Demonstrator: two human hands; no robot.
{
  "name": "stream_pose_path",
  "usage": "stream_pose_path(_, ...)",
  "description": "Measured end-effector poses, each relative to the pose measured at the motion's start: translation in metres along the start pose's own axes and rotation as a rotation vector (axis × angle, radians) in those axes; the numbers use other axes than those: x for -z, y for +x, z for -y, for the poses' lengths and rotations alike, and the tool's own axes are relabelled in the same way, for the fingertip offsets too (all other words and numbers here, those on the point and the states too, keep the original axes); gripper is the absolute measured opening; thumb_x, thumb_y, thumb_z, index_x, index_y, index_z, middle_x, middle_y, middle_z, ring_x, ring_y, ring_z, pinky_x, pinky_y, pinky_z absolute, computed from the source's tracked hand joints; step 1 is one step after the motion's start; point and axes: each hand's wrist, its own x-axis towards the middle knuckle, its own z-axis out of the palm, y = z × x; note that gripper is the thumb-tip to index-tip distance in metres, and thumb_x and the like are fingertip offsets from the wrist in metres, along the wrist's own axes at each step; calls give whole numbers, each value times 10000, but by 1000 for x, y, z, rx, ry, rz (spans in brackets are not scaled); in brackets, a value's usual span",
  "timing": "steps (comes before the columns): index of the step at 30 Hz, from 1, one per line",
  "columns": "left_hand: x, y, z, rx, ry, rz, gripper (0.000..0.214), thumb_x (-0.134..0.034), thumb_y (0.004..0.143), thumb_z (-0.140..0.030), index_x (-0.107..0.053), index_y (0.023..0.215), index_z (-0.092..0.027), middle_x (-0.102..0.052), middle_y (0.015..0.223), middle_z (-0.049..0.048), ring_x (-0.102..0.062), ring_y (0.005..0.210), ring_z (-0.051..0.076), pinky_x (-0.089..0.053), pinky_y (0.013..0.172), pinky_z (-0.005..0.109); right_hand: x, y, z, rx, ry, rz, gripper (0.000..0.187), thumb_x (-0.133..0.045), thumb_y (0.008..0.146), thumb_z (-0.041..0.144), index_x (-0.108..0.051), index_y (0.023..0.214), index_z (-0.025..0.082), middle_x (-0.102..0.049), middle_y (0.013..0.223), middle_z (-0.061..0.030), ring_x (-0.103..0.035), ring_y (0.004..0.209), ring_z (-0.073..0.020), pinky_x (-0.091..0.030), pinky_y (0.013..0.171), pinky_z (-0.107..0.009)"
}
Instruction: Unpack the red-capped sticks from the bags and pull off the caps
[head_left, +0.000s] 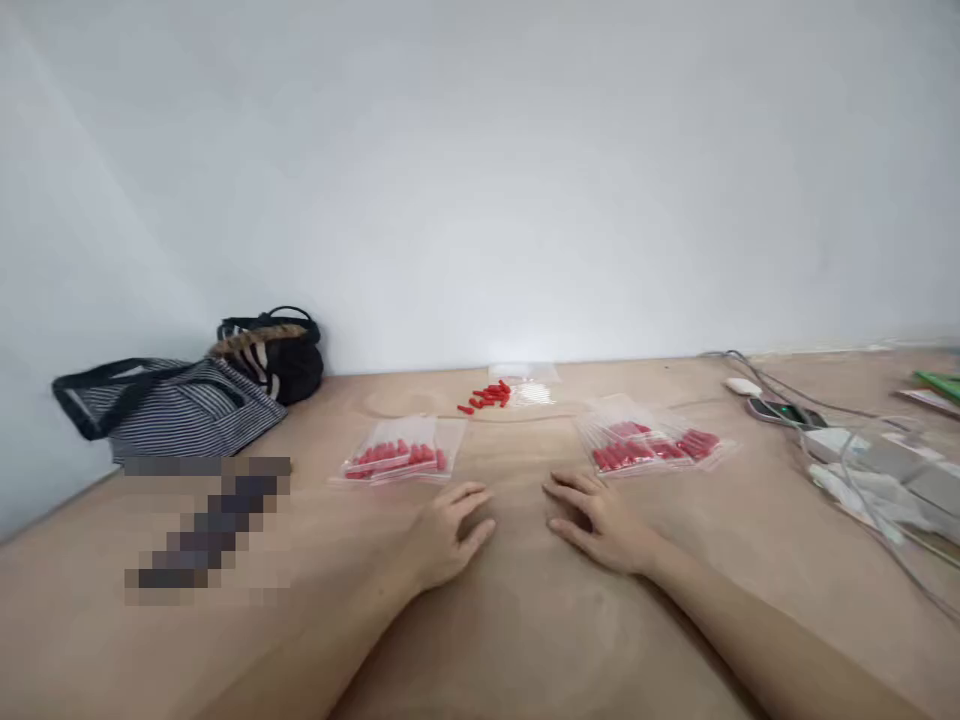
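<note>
My left hand [451, 535] rests on the brown tabletop [517, 620] with its fingers apart and nothing in it. Just beyond it lie overlapping clear zip bags [405, 450] of small red pieces. Opposite, my right hand [600, 522] also lies on the table, fingers spread and holding nothing. More clear zip bags [637, 440] with red pieces are beyond that hand. Between the two groups, farther back, sits a loose pile of small red pieces [491, 394]. Beside the pile are thin white sticks [534, 393] near a clear bag [525, 372]. The exact kind of the red pieces cannot be made out.
At the back left stand a striped bag [195, 405] and a black bag [289, 360]. A blurred-out dark object [217, 530] lies left. On the right are a phone [784, 412], cables [847, 465], white boxes [892, 455] and a green item [937, 386]. A wall [525, 180] closes the back.
</note>
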Motion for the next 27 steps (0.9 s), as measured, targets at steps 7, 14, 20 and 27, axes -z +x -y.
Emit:
stream_pose_path(7, 47, -6, 65, 194, 365, -261, 242, -417, 792, -193, -651, 839, -152, -651, 827, 87, -589, 824, 221, -466, 766, 339, -3, 2, -1, 15, -5, -23, 452, -450, 835, 425, -508, 1225, 203, -470, 1287, -114, -425, 1172, -256, -324, 972, -450)
stream_pose_path(14, 62, -28, 118, 418, 475, -61, 332, -438, 680, -153, -673, 912, -184, -690, 980, 54, -633, 884, 221, -486, 774, 293, -2, 2, 0, 19, -8, -29, 446, -454, 836, 410, -508, 1223, 196, -466, 1291, -116, -422, 1179, -254, -328, 975, -447)
stream_pose_path(20, 58, -25, 120, 409, 511, -241, 245, -433, 791, -275, -671, 794, -212, -709, 855, 50, -647, 765, 218, -477, 678, 281, -2, 1, -1, 25, -7, -38, 440, -458, 835, 403, -511, 1220, 195, -475, 1281, -121, -426, 1178, -252, -334, 971, -446)
stream_pose_path(27, 58, 3, 113, 314, 577, -630, 278, -338, 877, -252, -581, 801, -140, -632, 776, 111, -605, 713, 223, -437, 601, 294, -2, 2, -2, 20, -9, -28, 444, -463, 831, 406, -507, 1224, 205, -477, 1279, -116, -429, 1173, -254, -334, 970, -449)
